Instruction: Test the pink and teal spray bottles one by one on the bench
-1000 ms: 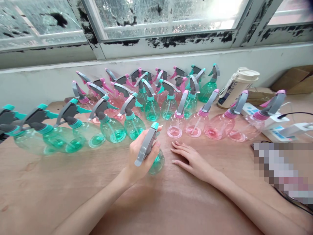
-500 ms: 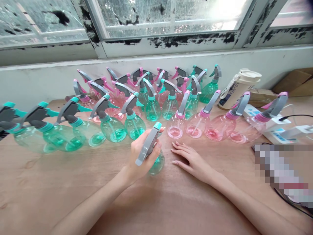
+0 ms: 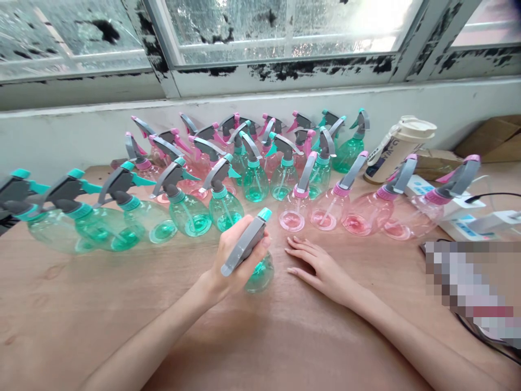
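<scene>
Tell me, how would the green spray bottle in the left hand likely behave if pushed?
The green spray bottle is probably light, since its see-through body looks like thin plastic. Its smooth, rounded sides may feel slippery. With that bulky gray spray head on top, a push could tip it.

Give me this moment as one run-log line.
left hand: holding green spray bottle | right hand: open on tabletop | pink spray bottles: beyond right hand

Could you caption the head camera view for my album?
A left hand grasps a green spray bottle; the right hand rests on the wooden table, pink bottles beyond.
</scene>
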{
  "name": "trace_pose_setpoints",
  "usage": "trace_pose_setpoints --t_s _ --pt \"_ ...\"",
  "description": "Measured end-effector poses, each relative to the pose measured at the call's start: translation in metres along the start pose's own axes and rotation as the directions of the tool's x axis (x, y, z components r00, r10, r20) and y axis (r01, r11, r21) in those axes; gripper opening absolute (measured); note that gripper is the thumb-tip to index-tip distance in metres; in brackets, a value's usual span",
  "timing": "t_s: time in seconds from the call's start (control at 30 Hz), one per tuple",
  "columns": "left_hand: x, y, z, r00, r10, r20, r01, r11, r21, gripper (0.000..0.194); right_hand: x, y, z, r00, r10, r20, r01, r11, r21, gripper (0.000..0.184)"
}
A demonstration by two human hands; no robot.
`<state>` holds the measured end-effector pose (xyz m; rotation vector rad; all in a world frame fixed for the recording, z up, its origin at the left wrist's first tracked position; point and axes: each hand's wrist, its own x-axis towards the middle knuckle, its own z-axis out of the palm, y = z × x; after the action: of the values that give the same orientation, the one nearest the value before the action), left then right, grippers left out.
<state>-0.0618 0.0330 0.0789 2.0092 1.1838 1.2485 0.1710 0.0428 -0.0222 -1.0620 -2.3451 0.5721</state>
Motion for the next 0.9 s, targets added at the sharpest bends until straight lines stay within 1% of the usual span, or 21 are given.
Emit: trace_pose_setpoints --t_s 0.1,0.23,0.4,0.53,0.6,0.77,0.9 --pt "0.001 0.002 0.0 1.0 -0.019 0.011 0.019 1.0 -0.021 0.014 0.0 -0.001 0.0 1.0 0.003 0.002 -0.003 1.0 -0.004 0.043" --pt "0.001 0.006 0.002 0.998 -0.055 0.031 0.056 0.998 -0.019 0.024 0.0 0.0 0.0 1.0 0.001 0.001 -0.001 1.0 -0.002 0.043" --pt "-0.002 0.005 0.006 0.998 -0.044 -0.035 0.044 0.999 0.007 0.031 0.0 0.0 0.0 1.0 0.002 -0.005 -0.002 1.0 0.003 0.043" --pt "-0.005 -0.001 0.008 0.995 -0.03 -0.092 0.028 0.999 -0.03 0.028 0.001 -0.002 0.0 1.0 -0.007 -0.013 0.007 1.0 0.018 0.042" --pt "-0.006 -0.002 0.009 0.991 -0.037 -0.13 0.034 0.999 -0.021 0.025 0.001 -0.003 -0.001 1.0 -0.009 -0.024 0.009 1.0 0.028 0.041" --pt "-0.006 0.004 0.011 0.977 -0.039 -0.208 0.058 0.995 0.087 0.018 0.002 -0.001 0.001 0.999 -0.02 -0.026 0.021 1.0 0.02 0.041" --pt "-0.001 0.003 0.018 0.965 -0.013 -0.262 0.058 0.985 0.164 0.019 0.003 0.001 0.003 0.998 -0.031 -0.055 0.033 0.999 0.029 0.041"
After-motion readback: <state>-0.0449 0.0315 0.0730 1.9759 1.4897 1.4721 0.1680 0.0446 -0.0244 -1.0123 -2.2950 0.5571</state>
